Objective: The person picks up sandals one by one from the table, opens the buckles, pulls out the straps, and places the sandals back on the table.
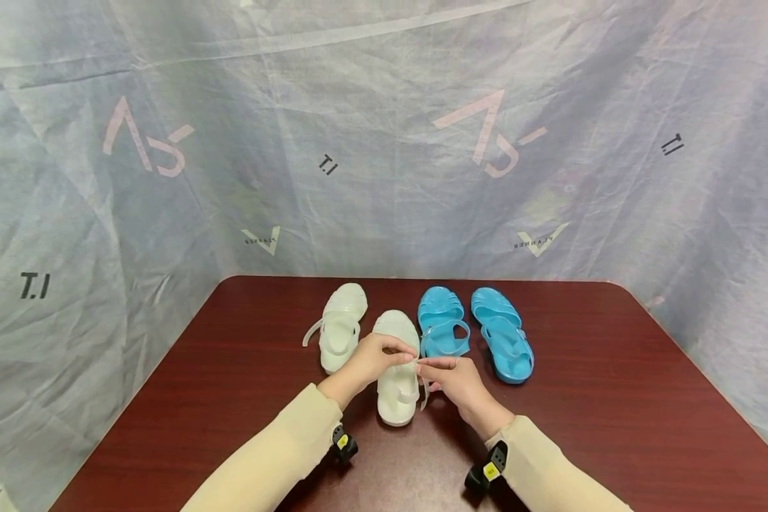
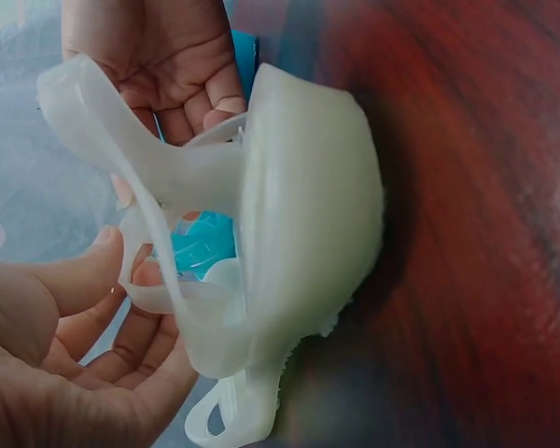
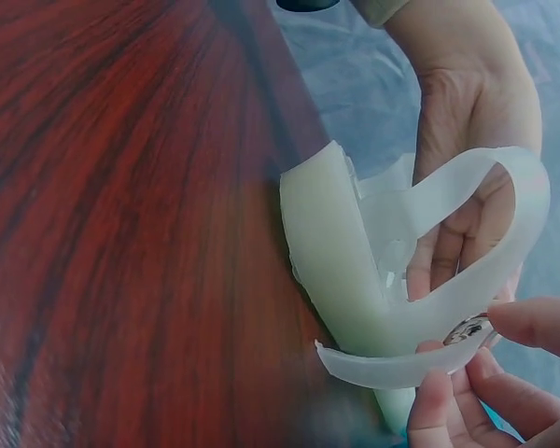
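Observation:
A white jelly sandal (image 1: 397, 412) stands on the table, toe away from me, with both hands over its ankle strap. My left hand (image 1: 374, 359) reaches across the sandal from the left; in the left wrist view its thumb and fingers pinch the translucent strap (image 2: 147, 210). From the right side, my right hand (image 1: 457, 384) pinches the strap by its metal buckle (image 3: 469, 329). The strap's loose tail (image 3: 373, 367) sticks out past the right fingers in the right wrist view. Whether the buckle pin sits in a hole is too small to tell.
Left of the worked sandal stands its white mate (image 1: 345, 302), its strap hanging out to the side. Two blue sandals (image 1: 439, 302) (image 1: 512, 363) stand on the right. The dark red table (image 1: 230, 370) backs onto a grey printed cloth (image 1: 384, 142).

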Motion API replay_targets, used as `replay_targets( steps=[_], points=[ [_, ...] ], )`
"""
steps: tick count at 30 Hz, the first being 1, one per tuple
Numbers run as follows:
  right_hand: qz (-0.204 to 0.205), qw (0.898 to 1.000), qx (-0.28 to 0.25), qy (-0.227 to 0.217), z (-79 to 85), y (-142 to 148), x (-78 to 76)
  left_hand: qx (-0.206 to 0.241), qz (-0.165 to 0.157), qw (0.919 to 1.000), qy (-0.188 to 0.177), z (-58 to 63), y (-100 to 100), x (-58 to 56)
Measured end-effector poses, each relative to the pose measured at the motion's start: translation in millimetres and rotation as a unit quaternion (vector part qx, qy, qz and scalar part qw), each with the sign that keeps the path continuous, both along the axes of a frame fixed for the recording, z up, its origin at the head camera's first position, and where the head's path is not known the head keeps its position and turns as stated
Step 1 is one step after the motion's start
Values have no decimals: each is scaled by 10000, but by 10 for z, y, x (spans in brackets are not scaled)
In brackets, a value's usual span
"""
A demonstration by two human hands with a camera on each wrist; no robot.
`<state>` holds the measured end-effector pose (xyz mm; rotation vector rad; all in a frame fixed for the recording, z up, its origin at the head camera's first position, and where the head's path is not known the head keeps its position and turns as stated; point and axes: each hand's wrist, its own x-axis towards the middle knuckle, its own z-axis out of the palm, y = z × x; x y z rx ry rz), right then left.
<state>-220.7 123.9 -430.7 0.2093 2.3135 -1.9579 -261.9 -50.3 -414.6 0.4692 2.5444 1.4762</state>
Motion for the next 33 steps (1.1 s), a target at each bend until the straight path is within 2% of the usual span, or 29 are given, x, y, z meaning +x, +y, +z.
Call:
replay_targets(
  steps=[8,13,24,33],
  points=[
    [-68,9999,-39,80,25,-2,27,-119,92,9998,105,32,13,-1],
    [-99,9999,3,36,21,-11,20,-71,119,9999,8,48,12,8],
    [-86,9999,-68,24,-11,-23,46,-31,122,9999,74,17,-18,21],
    [-64,9999,60,59,-27,-22,42,-21,259,9996,139,7,-76,18]
  ],
)
